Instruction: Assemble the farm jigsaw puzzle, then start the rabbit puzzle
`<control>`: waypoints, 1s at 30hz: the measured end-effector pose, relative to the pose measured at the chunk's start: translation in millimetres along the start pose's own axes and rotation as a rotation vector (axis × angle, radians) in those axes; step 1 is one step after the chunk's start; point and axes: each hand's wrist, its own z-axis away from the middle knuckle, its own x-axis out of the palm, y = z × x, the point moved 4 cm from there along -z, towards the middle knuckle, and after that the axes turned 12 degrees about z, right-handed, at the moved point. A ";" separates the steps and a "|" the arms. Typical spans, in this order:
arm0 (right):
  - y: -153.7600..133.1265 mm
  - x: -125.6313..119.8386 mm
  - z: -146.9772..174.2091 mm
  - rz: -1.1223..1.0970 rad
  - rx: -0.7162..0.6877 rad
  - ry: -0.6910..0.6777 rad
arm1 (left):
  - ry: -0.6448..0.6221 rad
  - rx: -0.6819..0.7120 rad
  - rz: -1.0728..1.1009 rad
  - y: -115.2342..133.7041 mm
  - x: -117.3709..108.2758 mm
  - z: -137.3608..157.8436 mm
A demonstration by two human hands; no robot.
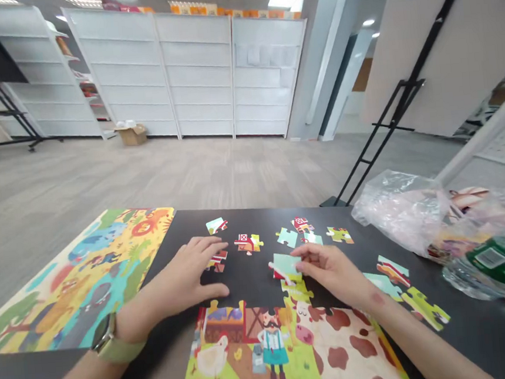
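My right hand (pixel 330 267) pinches a pale blue jigsaw piece (pixel 287 264) with a bit of red at its left. Just below it, a yellow-green piece (pixel 297 290) sits at the top edge of the partly joined farm puzzle (pixel 232 362), which shows a farmer, a hen and a cow. My left hand (pixel 189 274), wearing a watch, has its fingers spread over the table, partly covering a red jigsaw piece (pixel 217 263). Near its fingertips lies a red barn piece (pixel 248 243). Beyond my right hand are a light blue piece (pixel 287 237) and a green piece (pixel 339 235).
A colourful animal picture (pixel 87 275) covers the table's left side. Several loose pieces (pixel 424 307) lie at the right, beside a green-labelled bottle (pixel 498 265) and a clear plastic bag (pixel 405 211). A board stand (pixel 388 124) and white shelves (pixel 198 70) stand beyond the table.
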 end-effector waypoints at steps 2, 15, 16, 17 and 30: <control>9.9 -17.3 -4.9 0.033 0.011 0.108 | 0.077 -0.016 -0.007 -15.4 -6.5 -0.5; 20.3 -51.7 -1.3 0.573 0.019 0.193 | 0.075 -0.025 0.082 -40.2 0.6 -7.2; 21.0 -59.2 -0.9 0.585 0.029 0.269 | 0.072 -0.025 0.085 -42.0 0.5 -7.5; 22.9 -68.8 -0.1 0.591 0.052 0.347 | 0.072 -0.021 0.084 -43.6 0.3 -7.9; 56.0 -153.0 20.4 0.665 0.307 0.549 | -0.244 0.288 0.211 39.7 43.8 6.5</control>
